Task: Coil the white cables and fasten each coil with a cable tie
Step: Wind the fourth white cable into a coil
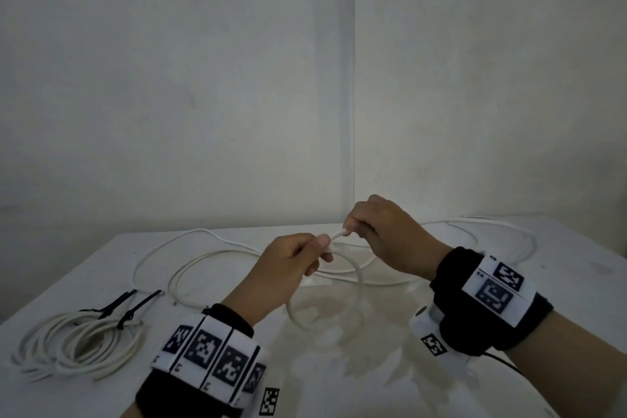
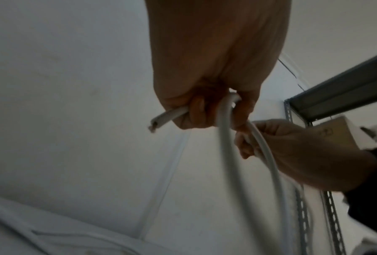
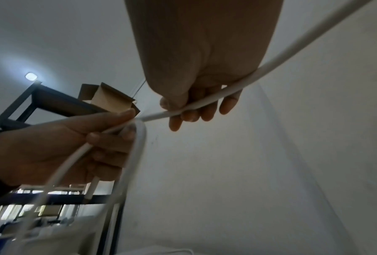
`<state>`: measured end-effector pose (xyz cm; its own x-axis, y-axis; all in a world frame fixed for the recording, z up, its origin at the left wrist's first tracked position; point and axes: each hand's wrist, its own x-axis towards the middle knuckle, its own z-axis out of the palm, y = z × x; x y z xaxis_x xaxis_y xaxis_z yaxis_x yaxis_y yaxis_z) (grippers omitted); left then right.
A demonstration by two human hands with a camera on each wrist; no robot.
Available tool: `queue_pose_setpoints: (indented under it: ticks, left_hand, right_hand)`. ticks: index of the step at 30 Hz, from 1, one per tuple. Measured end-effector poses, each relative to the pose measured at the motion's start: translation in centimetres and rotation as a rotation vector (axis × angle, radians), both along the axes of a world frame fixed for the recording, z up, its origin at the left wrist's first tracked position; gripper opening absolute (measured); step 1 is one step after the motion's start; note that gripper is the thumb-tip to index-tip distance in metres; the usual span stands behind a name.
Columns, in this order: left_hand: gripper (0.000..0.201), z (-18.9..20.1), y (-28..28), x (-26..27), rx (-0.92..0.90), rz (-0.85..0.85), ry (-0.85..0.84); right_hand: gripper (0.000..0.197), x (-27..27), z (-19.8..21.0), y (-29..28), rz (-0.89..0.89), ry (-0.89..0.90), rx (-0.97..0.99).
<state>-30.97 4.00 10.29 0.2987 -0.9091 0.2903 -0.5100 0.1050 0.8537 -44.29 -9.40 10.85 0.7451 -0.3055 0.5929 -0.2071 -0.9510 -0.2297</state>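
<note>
Above the white table (image 1: 400, 380), my left hand (image 1: 314, 253) grips a white cable (image 1: 339, 233) with curled fingers. One loop (image 1: 360, 276) hangs below that fist. In the left wrist view the left hand (image 2: 207, 110) shows the cable's cut end (image 2: 168, 117) sticking out beside the loop (image 2: 224, 138). Just right of it, my right hand (image 1: 356, 227) pinches the same cable. The right wrist view has the right hand (image 3: 194, 110) curled round the cable (image 3: 207, 103), which runs on to the left hand (image 3: 100, 138). The loose remainder (image 1: 176, 265) lies spread across the table.
Two tied white coils (image 1: 81, 349) lie at the table's front left, each with a black cable tie (image 1: 130, 310). Bare walls meet in a corner (image 1: 351, 146) behind the table. A metal shelf rack (image 2: 347, 89) stands off to the side.
</note>
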Motion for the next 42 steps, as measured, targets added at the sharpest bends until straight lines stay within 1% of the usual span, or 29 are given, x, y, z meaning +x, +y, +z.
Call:
queue_pose_setpoints:
  ticks: [2, 5, 7, 10, 12, 14, 17, 20, 25, 30, 32, 33, 35, 38, 42]
  left_hand:
    - [0.036, 0.3, -0.2, -0.2, -0.011, 0.020, 0.123]
    - [0.037, 0.3, -0.3, -0.3, -0.012, 0.064, 0.272]
    - [0.039, 0.0, -0.2, -0.1, -0.009, 0.093, 0.328]
    - [0.040, -0.4, 0.0, 0.4, -0.008, 0.140, 0.344]
    - [0.039, -0.4, 0.1, 0.5, 0.005, 0.145, 0.314]
    - [0.038, -0.3, 0.1, 0.6, 0.032, 0.107, 0.278]
    - [0.036, -0.5, 0.2, 0.5, 0.085, 0.038, 0.209]
    - [0.032, -0.6, 0.3, 0.5, 0.099, -0.008, 0.188]
    - [0.029, -0.8, -0.1, 0.4, 0.089, -0.048, 0.112]
    - [0.030, -1.1, -0.8, 0.4, 0.031, -0.015, 0.087]
    - [0.031, -1.0, -1.0, 0.6, -0.005, 0.016, 0.086]
    - [0.032, -1.0, -1.0, 0.6, -0.010, 0.021, 0.078]
    - [0.031, -1.2, -1.0, 0.5, 0.002, 0.006, 0.050]
    - [0.032, -1.6, -1.1, 0.1, 0.014, 0.011, 0.065]
    - [0.035, -1.3, -1.3, 0.0, -0.008, 0.030, 0.096]
  right_hand:
    - [0.030, 0.4, 0.1, 0.4, 0.004, -0.001, 0.195]
    - [0.039, 1.2, -0.2, 0.8, 0.061, -0.046, 0.446]
    - [0.040, 1.4, -0.6, 1.1, 0.101, -0.026, 0.524]
    - [0.035, 1.8, -1.3, 1.7, 0.151, -0.041, 0.597]
    - [0.028, 1.8, -1.6, 1.7, 0.182, -0.093, 0.598]
    - [0.025, 1.4, -1.4, 1.5, 0.182, -0.095, 0.560]
    - [0.031, 0.6, -0.7, 1.0, 0.107, -0.037, 0.450]
    - [0.035, -0.1, -0.1, 0.3, 0.043, -0.064, 0.379]
    - [0.019, -0.8, -0.6, -0.5, 0.000, -0.023, 0.355]
    - [0.018, -0.6, -0.8, 0.5, 0.028, -0.034, 0.314]
    - [0.024, -0.5, -1.2, 1.1, 0.030, 0.046, 0.281]
    - [0.024, -0.6, -1.4, 1.2, 0.020, 0.079, 0.273]
    - [0.020, -0.6, -1.4, 0.9, 0.018, 0.078, 0.323]
    - [0.029, -0.3, -1.1, 0.5, 0.052, 0.051, 0.398]
    - [0.024, -0.1, -1.0, 0.2, 0.036, 0.055, 0.419]
